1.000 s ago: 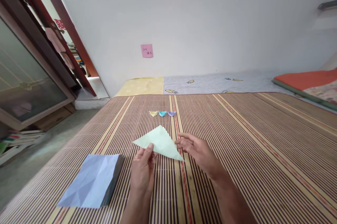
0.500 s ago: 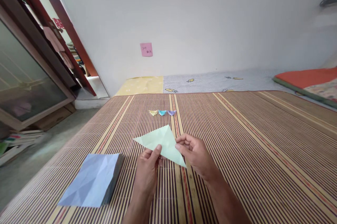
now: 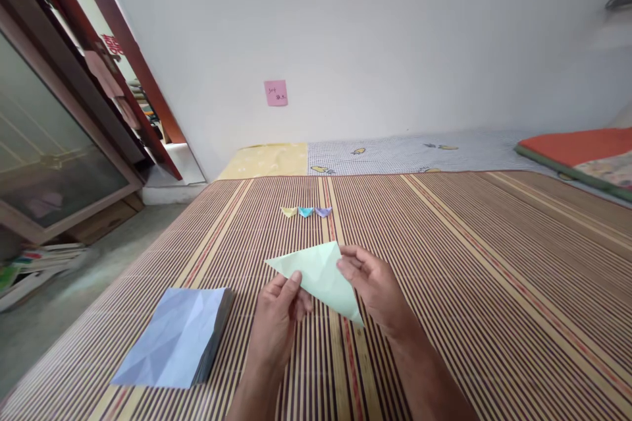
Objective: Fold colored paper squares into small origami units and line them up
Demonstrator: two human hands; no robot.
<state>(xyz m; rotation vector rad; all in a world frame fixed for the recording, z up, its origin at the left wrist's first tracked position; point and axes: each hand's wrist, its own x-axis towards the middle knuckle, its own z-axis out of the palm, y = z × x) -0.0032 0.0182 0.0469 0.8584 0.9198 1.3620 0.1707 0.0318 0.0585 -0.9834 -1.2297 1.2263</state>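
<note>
A pale green sheet of paper (image 3: pixel 320 276), folded into a triangle, is held above the striped mat (image 3: pixel 469 315). My left hand (image 3: pixel 281 306) pinches its lower left edge, thumb on top and fingers beneath. Along the right edge, near the top corner, my right hand (image 3: pixel 372 286) grips the paper between thumb and fingers. Beyond it three small folded paper pieces stand in a row: a yellow one (image 3: pixel 289 212), a turquoise one (image 3: pixel 306 212) and a purple one (image 3: pixel 323 212). A thick stack of blue paper (image 3: pixel 172 335) lies left of my left hand, its top sheet creased.
Behind the mat runs a yellow cloth (image 3: pixel 269 161) beside a checked cloth (image 3: pixel 395 154), against a white wall with a pink note (image 3: pixel 275 93). Folded orange bedding (image 3: pixel 582 144) lies at the far right. A glass-paned door (image 3: pixel 54 138) stands at left.
The green paper has shifted right and turned a little in my hands. My right hand has moved slightly up its edge toward the top corner, while the left stays nearly in place.
</note>
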